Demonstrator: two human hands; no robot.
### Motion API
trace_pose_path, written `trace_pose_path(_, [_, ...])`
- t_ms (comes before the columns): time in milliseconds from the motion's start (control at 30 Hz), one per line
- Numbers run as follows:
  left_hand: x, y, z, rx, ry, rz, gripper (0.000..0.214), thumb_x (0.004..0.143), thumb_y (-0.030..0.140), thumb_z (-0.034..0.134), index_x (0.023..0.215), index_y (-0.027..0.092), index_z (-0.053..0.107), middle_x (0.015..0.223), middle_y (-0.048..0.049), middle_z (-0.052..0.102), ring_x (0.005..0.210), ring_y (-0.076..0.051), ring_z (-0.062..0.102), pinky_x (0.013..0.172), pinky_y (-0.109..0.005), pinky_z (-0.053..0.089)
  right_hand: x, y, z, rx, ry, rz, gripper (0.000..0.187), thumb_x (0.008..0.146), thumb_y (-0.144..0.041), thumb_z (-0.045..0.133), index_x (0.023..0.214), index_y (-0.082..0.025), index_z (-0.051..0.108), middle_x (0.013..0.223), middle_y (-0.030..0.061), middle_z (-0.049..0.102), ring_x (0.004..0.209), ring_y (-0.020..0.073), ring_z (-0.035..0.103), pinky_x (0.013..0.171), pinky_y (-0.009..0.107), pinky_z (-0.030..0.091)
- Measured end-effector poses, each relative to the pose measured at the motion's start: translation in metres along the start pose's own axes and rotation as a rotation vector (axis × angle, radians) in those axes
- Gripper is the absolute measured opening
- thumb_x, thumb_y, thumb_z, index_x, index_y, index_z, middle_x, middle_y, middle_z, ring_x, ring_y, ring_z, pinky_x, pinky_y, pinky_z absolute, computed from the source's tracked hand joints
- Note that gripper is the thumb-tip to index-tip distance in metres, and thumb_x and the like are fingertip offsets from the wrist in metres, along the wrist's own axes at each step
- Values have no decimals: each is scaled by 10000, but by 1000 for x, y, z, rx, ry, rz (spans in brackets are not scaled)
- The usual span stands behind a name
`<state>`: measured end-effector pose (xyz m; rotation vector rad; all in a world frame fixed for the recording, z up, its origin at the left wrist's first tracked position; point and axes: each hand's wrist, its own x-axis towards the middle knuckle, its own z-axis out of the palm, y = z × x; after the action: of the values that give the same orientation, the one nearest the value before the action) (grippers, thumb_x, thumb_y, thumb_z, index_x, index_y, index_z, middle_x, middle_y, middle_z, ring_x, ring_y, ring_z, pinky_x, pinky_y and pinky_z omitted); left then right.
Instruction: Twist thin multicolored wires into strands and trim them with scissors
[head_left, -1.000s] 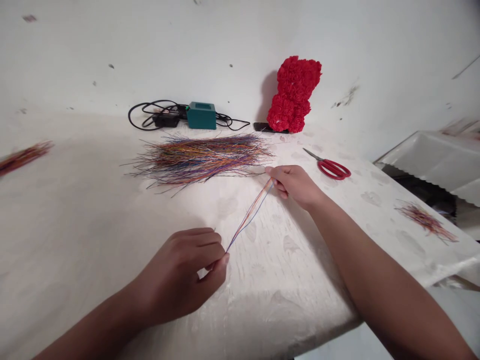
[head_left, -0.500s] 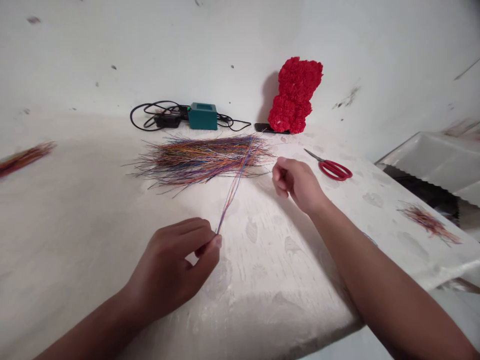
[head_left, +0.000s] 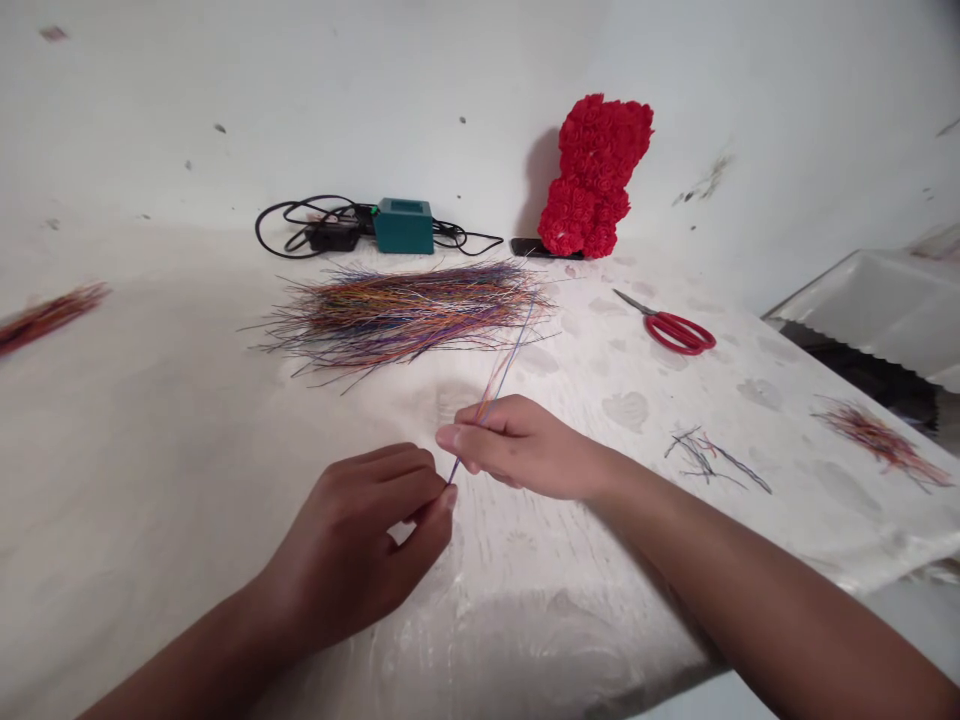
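Multicoloured wire strand rises at a slant from the person's hands toward the far pile. At its lower end, the left hand curls its fingers closed and pinches the strand between fingertips and thumb. The right hand lies just beyond, nearly touching the left, with its fingers pressed together and stretched out across the strand. Whether they grip the wires or only lie against them cannot be told.

Both hands hover over the near part of a tabletop covered in creased white material. Just past the strand's upper tip lies a broad pile of multicoloured wires, and a blurred bunch of wires sits at the left edge of the view. Toward the right edge are a sparse scatter of dark wires and a reddish bunch of wires, with red-handled scissors farther back. Along the white wall stand a teal box, tangled black cable, and a red rose bear.
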<state>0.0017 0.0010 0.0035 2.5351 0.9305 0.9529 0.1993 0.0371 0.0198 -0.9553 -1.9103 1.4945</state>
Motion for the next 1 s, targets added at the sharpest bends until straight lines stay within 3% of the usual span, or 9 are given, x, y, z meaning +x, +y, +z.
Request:
trace_pose_path(333, [-2, -1, 0, 0, -13, 0, 307, 888, 81, 519, 623, 160, 385, 598, 36, 420, 566, -77, 387, 547, -247, 302, 0, 1, -5, 70, -12, 15, 431, 969, -446, 506, 637, -173, 485, 498, -74, 363, 461, 69, 345, 493, 228, 291])
trace_pose_path(467, [-1, 0, 0, 4, -31, -1, 312, 888, 84, 517, 621, 159, 375, 597, 34, 418, 564, -77, 382, 544, -248, 292, 2, 8, -13, 90, 52, -29, 452, 984, -442, 487, 621, -175, 451, 508, -73, 358, 440, 59, 330, 458, 219, 270])
trace_pose_path(700, [0, -1, 2, 12, -60, 24, 308, 886, 73, 510, 636, 161, 353, 595, 36, 410, 573, -81, 370, 553, -252, 281, 5, 15, -29, 152, 178, 19, 504, 940, -512, 551, 581, -178, 434, 461, -87, 293, 391, 53, 309, 405, 215, 228])
trace_pose_path(1000, [-1, -1, 4, 24, -124, 39, 292, 889, 82, 500, 632, 158, 383, 598, 37, 432, 577, -82, 388, 567, -249, 297, 10, 26, -49, 139, 314, -18, 476, 984, -444, 480, 587, -192, 403, 466, -90, 265, 377, 55, 288, 396, 220, 201])
